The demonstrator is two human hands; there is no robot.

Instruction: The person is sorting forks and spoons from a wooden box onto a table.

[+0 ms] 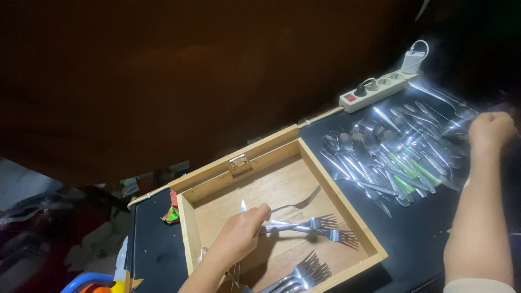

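Now my left hand [239, 234] is inside the wooden box [347, 209], fingers pinched on a fork [296, 206] above the other forks [325, 228]; over right, my right hand [491, 129] sits fisted at the far edge of the cutlery pile [396, 157], and I can't tell what it grips

A white power strip [380, 88] lies along the far edge of the black desk [418, 233], with a white charger [411, 59] plugged in (cable looped above). A small green-and-red wrapper [172, 213] sits left of the wooden box.

left hand [239, 233]: forks [320, 225] in wooden box [347, 217] | right hand [491, 130]: cutlery pile [396, 154]
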